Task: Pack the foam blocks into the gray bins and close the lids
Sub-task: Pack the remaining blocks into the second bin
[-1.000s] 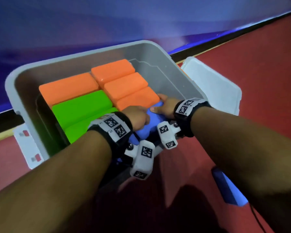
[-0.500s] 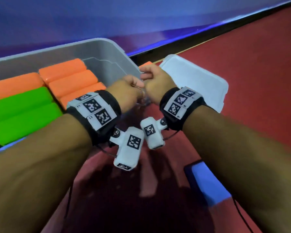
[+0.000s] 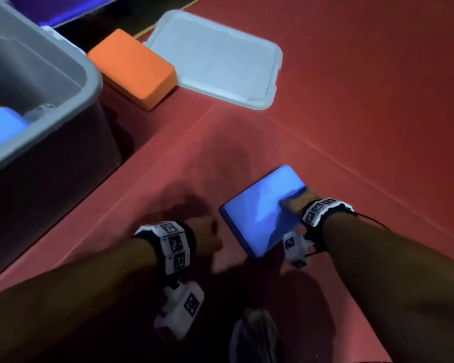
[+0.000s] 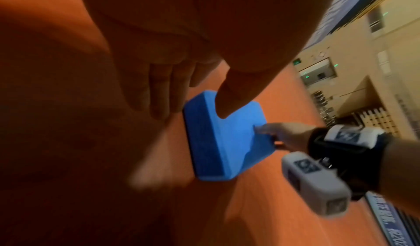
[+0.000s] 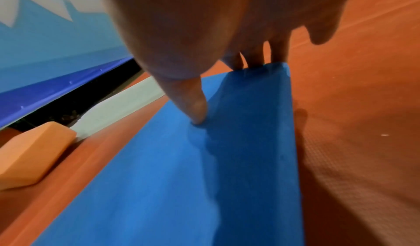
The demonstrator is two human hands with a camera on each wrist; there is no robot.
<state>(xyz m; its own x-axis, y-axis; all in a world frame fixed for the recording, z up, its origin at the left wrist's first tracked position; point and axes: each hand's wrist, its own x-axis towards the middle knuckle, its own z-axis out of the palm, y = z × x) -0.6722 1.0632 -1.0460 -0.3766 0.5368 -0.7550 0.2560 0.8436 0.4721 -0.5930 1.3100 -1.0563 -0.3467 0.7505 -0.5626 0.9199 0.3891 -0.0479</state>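
Note:
A blue foam block (image 3: pixel 262 210) lies flat on the red floor in front of me. My right hand (image 3: pixel 294 199) grips its right edge: in the right wrist view the thumb (image 5: pixel 195 109) presses on the top face of the block (image 5: pixel 159 178) and the fingers (image 5: pixel 254 59) wrap the far side. My left hand (image 3: pixel 210 231) hovers by the block's left corner, loosely curled and holding nothing; in the left wrist view it (image 4: pixel 191 106) hangs just short of the block (image 4: pixel 218 142). The gray bin (image 3: pixel 71 100) stands at the upper left with another blue block (image 3: pixel 0 127) inside.
An orange foam block (image 3: pixel 134 68) lies on the floor beside the bin, against a white lid (image 3: pixel 215 58) lying flat. A shoe (image 3: pixel 254 334) shows at the bottom edge. A dark wall base runs along the far side.
Both hands left the bin, where they were pressing a blue block in, and dropped down to the right. My right hand has taken hold of the blue block on the floor.

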